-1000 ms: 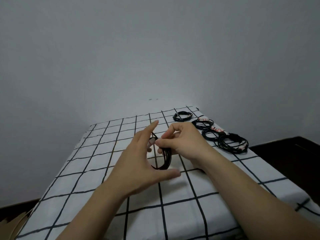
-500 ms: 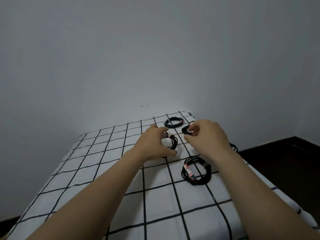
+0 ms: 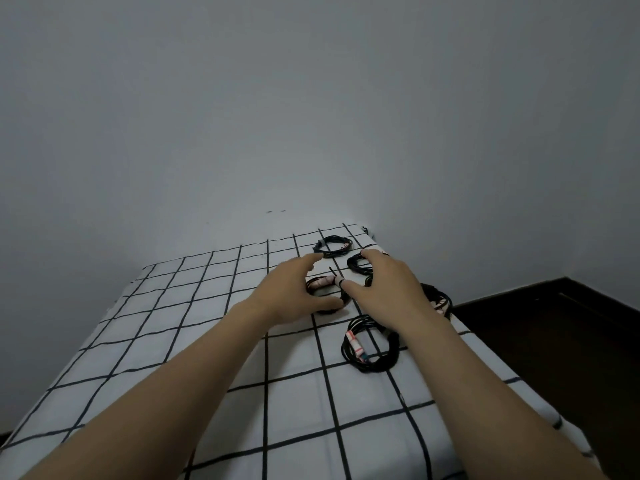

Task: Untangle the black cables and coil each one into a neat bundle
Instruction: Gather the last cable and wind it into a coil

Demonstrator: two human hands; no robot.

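Coil [image 3: 310, 285] of thin black cable, held up between both hands a second ago, now lies flat on the checked cloth [image 3: 207, 306] toward its far right. By my reading it is being set down finished beside the four other bundles [image 3: 389, 355]. The left hand [image 3: 294, 292] cups it, thumb at the near rim and fingers arched over the far side, while the right hand [image 3: 388, 289] is spread wide, thumb tip touching its pale pink tag [image 3: 322, 281]. Each bundle is a glossy, springy ring on soft matte white fabric ruled with black lines.
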